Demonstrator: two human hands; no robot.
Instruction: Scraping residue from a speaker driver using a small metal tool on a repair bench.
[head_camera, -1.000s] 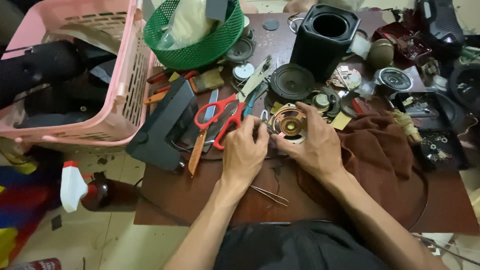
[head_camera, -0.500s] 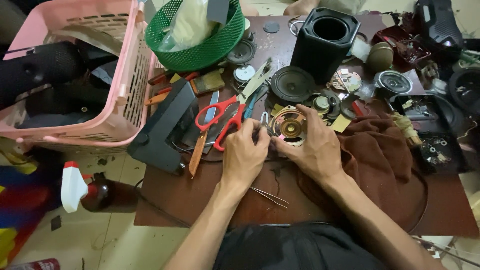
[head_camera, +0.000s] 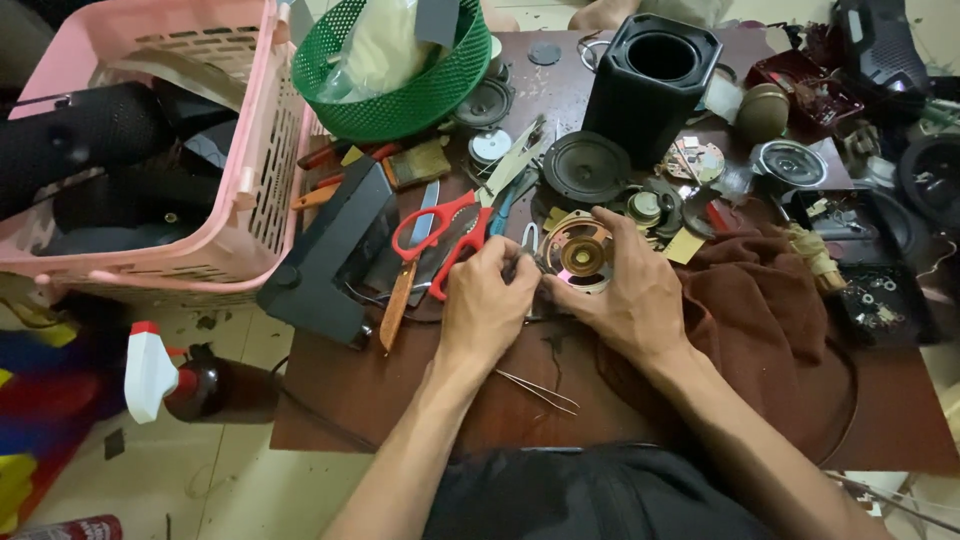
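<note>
A small round speaker frame (head_camera: 580, 255) with a brass-coloured centre lies on the dark wooden table (head_camera: 700, 420). My right hand (head_camera: 630, 295) rests over its right side, fingers touching its rim. My left hand (head_camera: 488, 305) is curled at its left edge, fingertips pinched on something small that I cannot make out. Red-handled scissors (head_camera: 445, 235) lie just beyond my left hand. Thin metal tweezers (head_camera: 538, 392) lie on the table near my left wrist.
A pink laundry basket (head_camera: 230, 180) and a green mesh basket (head_camera: 395, 95) stand at the left. A black speaker box (head_camera: 655, 85), loose speaker cones (head_camera: 585, 165), a knife (head_camera: 400, 295) and a brown cloth (head_camera: 770, 310) crowd the table. A spray bottle (head_camera: 165, 380) stands on the floor.
Both hands stay at the speaker frame with only slight finger shifts. Nothing else has moved.
</note>
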